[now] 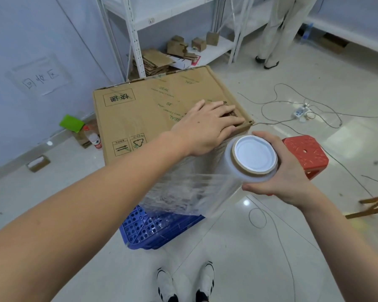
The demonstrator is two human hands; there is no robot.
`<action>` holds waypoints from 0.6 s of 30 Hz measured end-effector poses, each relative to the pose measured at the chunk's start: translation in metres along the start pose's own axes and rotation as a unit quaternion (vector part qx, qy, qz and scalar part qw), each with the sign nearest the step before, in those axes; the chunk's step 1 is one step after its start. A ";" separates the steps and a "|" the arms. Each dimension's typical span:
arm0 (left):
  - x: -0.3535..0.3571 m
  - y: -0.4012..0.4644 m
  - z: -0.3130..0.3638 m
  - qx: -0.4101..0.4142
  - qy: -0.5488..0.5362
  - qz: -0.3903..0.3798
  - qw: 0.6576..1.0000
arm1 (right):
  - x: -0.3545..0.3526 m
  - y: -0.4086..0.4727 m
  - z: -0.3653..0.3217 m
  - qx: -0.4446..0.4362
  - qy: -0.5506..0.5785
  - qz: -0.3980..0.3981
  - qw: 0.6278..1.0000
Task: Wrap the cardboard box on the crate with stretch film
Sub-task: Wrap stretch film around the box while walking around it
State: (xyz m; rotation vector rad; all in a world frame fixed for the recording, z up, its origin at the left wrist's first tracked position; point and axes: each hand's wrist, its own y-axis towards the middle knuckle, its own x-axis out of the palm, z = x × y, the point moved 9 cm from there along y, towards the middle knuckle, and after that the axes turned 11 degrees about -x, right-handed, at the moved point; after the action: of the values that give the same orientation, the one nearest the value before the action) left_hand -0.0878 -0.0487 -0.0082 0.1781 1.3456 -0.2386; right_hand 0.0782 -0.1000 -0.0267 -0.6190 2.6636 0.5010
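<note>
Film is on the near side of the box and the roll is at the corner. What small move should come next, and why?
Probably carry the stretch film roll in the right hand around the box's right corner, keeping tension. Film covers only the near face, and the left hand lies flat on the cardboard box, steadying it on the blue crate.

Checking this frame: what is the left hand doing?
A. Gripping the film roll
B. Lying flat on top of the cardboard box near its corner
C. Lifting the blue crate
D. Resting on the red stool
B: the left hand lies with straight fingers on the top of the cardboard box near its right corner, while the right hand holds the stretch film roll.
</note>
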 end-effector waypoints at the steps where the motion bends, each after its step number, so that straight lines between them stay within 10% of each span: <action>1: 0.001 0.000 0.000 0.000 0.006 -0.002 1.000 | -0.002 -0.007 0.000 0.007 0.001 0.042 0.999; 18: 0.004 0.002 0.004 -0.005 0.014 -0.004 1.000 | -0.028 -0.041 0.011 0.076 -0.055 0.233 0.968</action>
State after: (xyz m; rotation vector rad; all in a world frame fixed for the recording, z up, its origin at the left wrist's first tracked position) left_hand -0.0830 -0.0479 -0.0109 0.1688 1.3751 -0.2362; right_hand 0.1246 -0.1202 -0.0354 0.0870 2.7009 0.4294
